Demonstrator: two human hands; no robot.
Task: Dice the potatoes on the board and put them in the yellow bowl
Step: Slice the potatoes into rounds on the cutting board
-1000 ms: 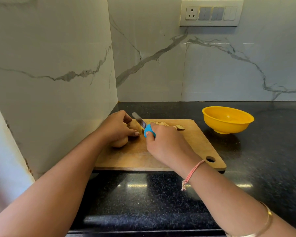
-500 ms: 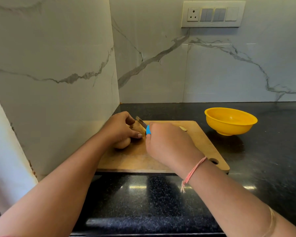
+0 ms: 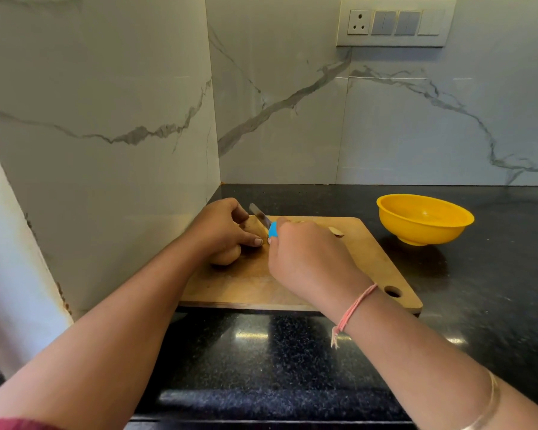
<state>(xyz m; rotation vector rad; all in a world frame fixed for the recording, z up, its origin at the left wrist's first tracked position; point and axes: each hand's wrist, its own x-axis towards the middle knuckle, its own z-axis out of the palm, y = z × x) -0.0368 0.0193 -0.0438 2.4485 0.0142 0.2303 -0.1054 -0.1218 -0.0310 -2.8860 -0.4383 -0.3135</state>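
A wooden cutting board (image 3: 249,287) lies on the black counter. My left hand (image 3: 221,228) curls over a potato (image 3: 227,256) at the board's left side and holds it down. My right hand (image 3: 305,259) grips a knife (image 3: 263,221) with a blue handle, its blade angled down against the potato beside my left fingers. A cut slice (image 3: 336,231) lies on the board's far side, partly hidden behind my right hand. The yellow bowl (image 3: 424,218) stands to the right of the board with nothing visible inside.
Marble walls close in at the left and back, forming a corner just behind the board. A switch panel (image 3: 395,22) is mounted high on the back wall. The black counter (image 3: 494,290) extends to the right and toward me.
My right hand has shifted slightly forward over the cut pieces, hiding most of them. The knife stays against the potato and my left hand keeps its hold.
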